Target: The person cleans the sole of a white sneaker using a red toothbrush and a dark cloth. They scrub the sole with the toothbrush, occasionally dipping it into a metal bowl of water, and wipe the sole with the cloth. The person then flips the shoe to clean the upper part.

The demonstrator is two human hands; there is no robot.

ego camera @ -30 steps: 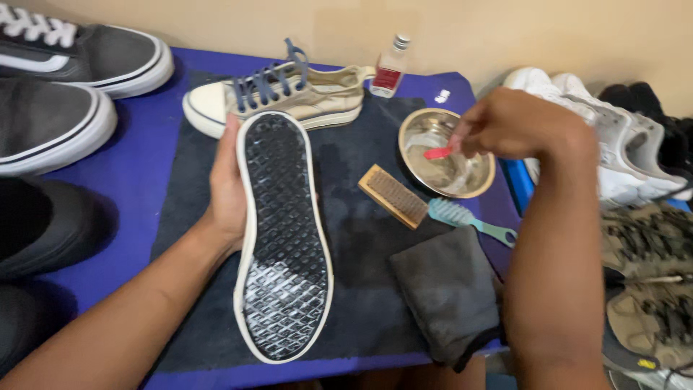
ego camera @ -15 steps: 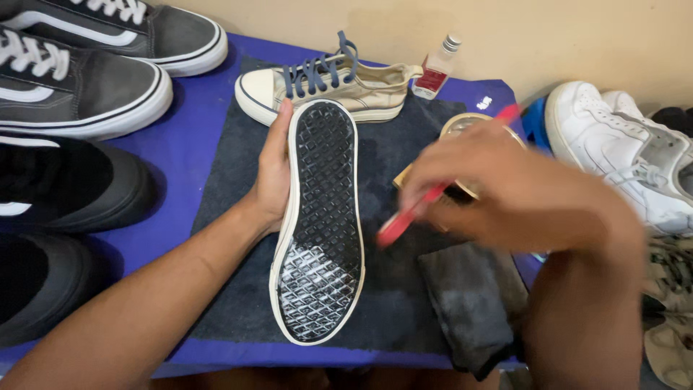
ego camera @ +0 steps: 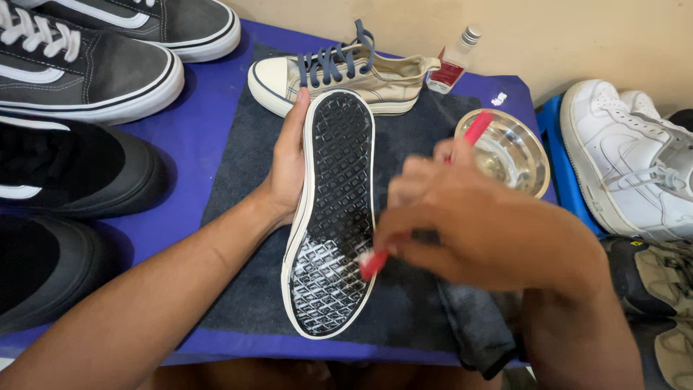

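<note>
My left hand (ego camera: 287, 162) grips the side of an upturned shoe (ego camera: 333, 180) whose black patterned sole faces up, rimmed in white. White foam covers the heel end of the sole. My right hand (ego camera: 476, 227), blurred, is closed around a red toothbrush (ego camera: 375, 263). The brush head rests on the foamy sole near its right edge, and the handle's far end sticks out above my fingers. The shoe lies over a dark grey mat (ego camera: 245, 166) on a blue surface (ego camera: 195, 133).
A beige sneaker with blue laces (ego camera: 343, 72) lies behind the held shoe. A small clear bottle (ego camera: 453, 63) and a metal bowl (ego camera: 514, 155) sit at the back right. Dark shoes (ego camera: 79, 65) line the left, white sneakers (ego camera: 635, 155) the right. A grey cloth (ego camera: 480, 325) lies under my right wrist.
My right hand brought the red toothbrush from the metal bowl down onto the sole's heel end. The view shifted closer. My left hand kept hold of the shoe.
</note>
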